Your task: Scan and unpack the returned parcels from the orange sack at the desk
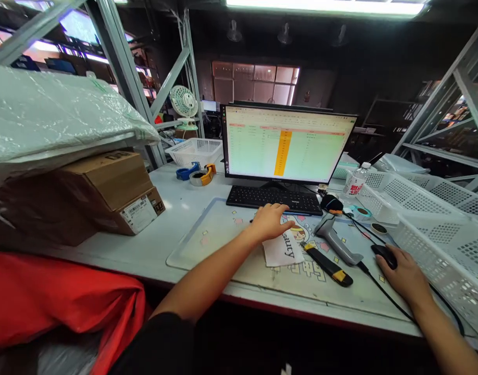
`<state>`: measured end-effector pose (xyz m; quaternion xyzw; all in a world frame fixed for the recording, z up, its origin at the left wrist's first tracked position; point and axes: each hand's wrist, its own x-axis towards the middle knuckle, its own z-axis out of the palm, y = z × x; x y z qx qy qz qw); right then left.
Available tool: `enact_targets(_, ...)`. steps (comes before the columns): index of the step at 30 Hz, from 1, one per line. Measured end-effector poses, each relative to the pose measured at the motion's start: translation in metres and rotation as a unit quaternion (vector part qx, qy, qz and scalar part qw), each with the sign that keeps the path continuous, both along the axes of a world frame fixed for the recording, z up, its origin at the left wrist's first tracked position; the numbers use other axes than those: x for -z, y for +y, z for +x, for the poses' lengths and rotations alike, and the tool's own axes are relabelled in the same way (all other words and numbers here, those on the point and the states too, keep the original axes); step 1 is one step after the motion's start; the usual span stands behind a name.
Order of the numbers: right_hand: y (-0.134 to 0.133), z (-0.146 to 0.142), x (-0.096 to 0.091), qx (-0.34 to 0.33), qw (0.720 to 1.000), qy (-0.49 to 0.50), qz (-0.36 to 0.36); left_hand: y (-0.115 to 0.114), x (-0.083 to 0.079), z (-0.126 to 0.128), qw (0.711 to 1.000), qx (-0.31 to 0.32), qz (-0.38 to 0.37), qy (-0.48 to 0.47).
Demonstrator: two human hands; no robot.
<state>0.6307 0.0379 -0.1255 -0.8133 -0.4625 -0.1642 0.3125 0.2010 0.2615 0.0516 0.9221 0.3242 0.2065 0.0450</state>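
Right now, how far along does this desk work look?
Done: a spreadsheet is open on the monitor. In hand: the right hand is on a black mouse, and the left hand rests on a paper slip. Left: the barcode scanner lies untouched on the desk mat, and a labelled cardboard box sits aside.

Black left sleeve (pixel 153 346); bare left hand (pixel 268 221), bare right hand (pixel 403 281).

On my feed, a cardboard box (pixel 106 192) sits under a plastic-wrapped parcel (pixel 55 109) at the left of the frame, with a red bag (pixel 63 307) at lower left. Toward upper centre I see a desk fan (pixel 183 101) behind a white plastic basket (pixel 194 151) — tape dispensers (pixel 196 176) sit just in front.
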Motion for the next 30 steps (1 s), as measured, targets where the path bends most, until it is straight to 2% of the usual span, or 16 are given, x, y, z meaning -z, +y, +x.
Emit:
enact_targets(3, -0.002, -0.006, -0.007, -0.010, 1.000, -0.002, 0.021, -0.015, 0.025, 0.018, 0.994, -0.031, -0.064, 0.083)
enact_targets(7, -0.004, -0.008, -0.012, -0.024, 0.999, -0.003, 0.037, -0.007, 0.049, 0.017, 0.994, -0.054, -0.099, -0.003)
enact_targets(10, -0.004, -0.007, -0.014, -0.024, 0.998, 0.003, 0.050, -0.003, 0.052, 0.012, 0.986, -0.078, -0.128, -0.078)
enact_targets(15, -0.004, -0.012, -0.018, -0.037, 0.996, 0.010, 0.082, -0.011, 0.049, 0.001, 0.970, -0.090, -0.154, -0.163)
enact_targets(17, -0.005, -0.015, -0.021, -0.036, 0.995, 0.009, 0.091, -0.013, 0.047, -0.004, 0.935, -0.094, -0.211, -0.270)
enact_targets(19, -0.008, -0.017, -0.025, -0.028, 0.994, 0.007, 0.101, -0.012, 0.045, -0.011, 0.879, -0.110, -0.264, -0.382)
enact_targets(21, -0.011, -0.020, -0.035, -0.014, 0.992, 0.001, 0.124, -0.009, 0.042, -0.021, 0.837, -0.133, -0.289, -0.446)
enact_targets(23, -0.015, -0.030, -0.052, -0.004, 0.986, -0.009, 0.163, -0.009, 0.037, -0.035, 0.810, -0.152, -0.302, -0.479)
enact_targets(25, -0.015, -0.052, -0.078, -0.013, 0.977, -0.007, 0.213, -0.015, 0.031, -0.048, 0.770, -0.140, -0.317, -0.536)
enact_targets(26, -0.013, -0.070, -0.092, -0.032, 0.971, 0.010, 0.238, -0.022, 0.028, -0.054, 0.741, -0.115, -0.326, -0.576)
enact_targets(28, -0.006, -0.119, -0.121, -0.111, 0.950, 0.089, 0.277, -0.044, 0.024, -0.059, 0.675, -0.040, -0.352, -0.647)
enact_targets(30, 0.009, -0.179, -0.145, -0.261, 0.906, 0.228, 0.244, -0.074, 0.023, -0.057, 0.631, 0.032, -0.393, -0.668)
